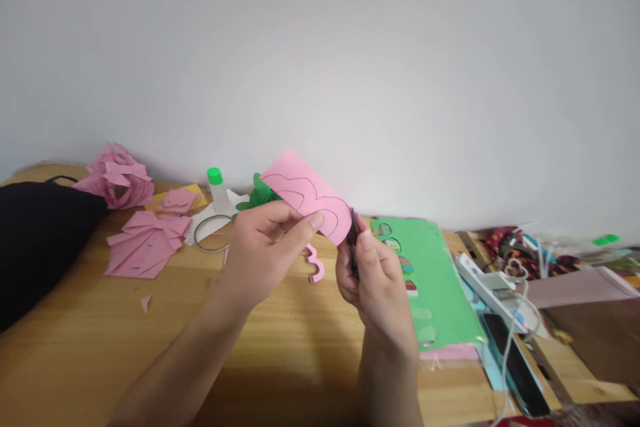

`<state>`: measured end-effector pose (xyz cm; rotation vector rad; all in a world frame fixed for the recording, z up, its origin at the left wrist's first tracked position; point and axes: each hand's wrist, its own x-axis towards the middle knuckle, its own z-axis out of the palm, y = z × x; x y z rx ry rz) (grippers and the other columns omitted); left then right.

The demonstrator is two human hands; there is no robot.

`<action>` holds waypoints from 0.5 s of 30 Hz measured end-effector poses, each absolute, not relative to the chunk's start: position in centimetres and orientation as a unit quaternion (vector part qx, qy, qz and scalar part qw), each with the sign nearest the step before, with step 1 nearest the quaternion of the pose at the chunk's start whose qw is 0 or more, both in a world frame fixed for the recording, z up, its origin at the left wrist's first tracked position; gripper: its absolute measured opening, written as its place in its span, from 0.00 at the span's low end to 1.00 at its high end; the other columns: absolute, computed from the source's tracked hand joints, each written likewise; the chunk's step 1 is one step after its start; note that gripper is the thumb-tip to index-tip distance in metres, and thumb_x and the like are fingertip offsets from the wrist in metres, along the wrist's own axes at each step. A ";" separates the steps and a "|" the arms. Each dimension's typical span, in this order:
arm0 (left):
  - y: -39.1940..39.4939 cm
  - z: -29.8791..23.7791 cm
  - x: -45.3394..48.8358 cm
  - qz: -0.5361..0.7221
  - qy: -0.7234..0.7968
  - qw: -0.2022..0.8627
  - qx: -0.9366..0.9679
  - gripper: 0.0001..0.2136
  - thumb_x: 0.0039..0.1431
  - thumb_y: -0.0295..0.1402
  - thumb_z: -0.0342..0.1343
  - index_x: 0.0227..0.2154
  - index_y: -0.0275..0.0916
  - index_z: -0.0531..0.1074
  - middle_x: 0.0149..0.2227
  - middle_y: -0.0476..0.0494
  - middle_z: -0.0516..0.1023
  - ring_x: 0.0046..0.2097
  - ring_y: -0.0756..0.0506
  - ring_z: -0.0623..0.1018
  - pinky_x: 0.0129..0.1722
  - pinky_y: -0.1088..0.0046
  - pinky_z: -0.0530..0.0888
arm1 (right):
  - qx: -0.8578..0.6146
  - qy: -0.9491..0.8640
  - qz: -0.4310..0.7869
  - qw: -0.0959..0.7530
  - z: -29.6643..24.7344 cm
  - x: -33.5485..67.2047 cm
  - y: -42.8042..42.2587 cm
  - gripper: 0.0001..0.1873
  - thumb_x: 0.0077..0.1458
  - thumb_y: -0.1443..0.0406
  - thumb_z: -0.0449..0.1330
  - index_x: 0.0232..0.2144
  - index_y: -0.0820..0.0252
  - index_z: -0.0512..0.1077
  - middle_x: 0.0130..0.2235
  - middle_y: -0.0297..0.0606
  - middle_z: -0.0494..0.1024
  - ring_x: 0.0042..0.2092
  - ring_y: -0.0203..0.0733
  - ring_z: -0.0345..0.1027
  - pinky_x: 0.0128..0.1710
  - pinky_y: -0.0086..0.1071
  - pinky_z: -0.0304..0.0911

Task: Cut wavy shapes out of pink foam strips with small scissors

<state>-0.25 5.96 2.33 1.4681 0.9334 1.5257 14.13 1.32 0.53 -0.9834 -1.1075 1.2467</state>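
My left hand [265, 250] pinches a piece of pink paper [313, 190] by its lower edge, thumb on top. Dark curved outlines are drawn on the paper. My right hand [375, 273] is closed round dark scissors [354, 233], whose blades meet the paper's right end. A small pink cut-out shaped like a 3 [315, 265] lies on the table below, between my hands. Behind my left hand sits a green folded-paper piece [263, 192], partly hidden.
Pink paper cut pieces [147, 243] and a crumpled pink heap [117, 177] lie left, near a green-capped glue stick [216, 187], a ring [200, 233] and a black bag [45, 240]. Right are a green paper pack [440, 280], a power strip [493, 293] and a phone [515, 363].
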 end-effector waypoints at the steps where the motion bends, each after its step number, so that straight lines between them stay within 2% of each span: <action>1: 6.0 2.3 -0.2 0.603 0.371 0.402 0.581 0.11 0.51 0.27 0.62 0.16 0.40 0.73 0.15 0.57 0.70 0.17 0.54 0.68 0.15 0.80 0.65 | -0.419 -0.472 0.530 0.566 0.5 14.2 1.3 0.23 0.63 0.49 0.53 0.23 0.58 0.62 0.16 0.23 0.54 0.16 0.26 0.39 0.12 0.22 0.38; 11: 6.0 2.4 -0.3 0.617 0.374 0.405 0.562 0.12 0.53 0.25 0.60 0.16 0.39 0.70 0.15 0.56 0.70 0.19 0.54 0.71 0.18 0.80 0.69 | -0.432 -0.479 0.531 0.549 0.8 14.2 1.1 0.23 0.63 0.48 0.53 0.24 0.58 0.62 0.16 0.23 0.54 0.16 0.27 0.39 0.13 0.23 0.38; 15: 6.3 2.4 -0.7 0.596 0.364 0.402 0.591 0.11 0.52 0.27 0.60 0.16 0.39 0.71 0.15 0.55 0.69 0.18 0.54 0.69 0.16 0.79 0.66 | -0.434 -0.483 0.532 0.543 0.9 14.2 1.0 0.23 0.63 0.48 0.53 0.23 0.58 0.62 0.16 0.23 0.54 0.17 0.27 0.39 0.13 0.23 0.39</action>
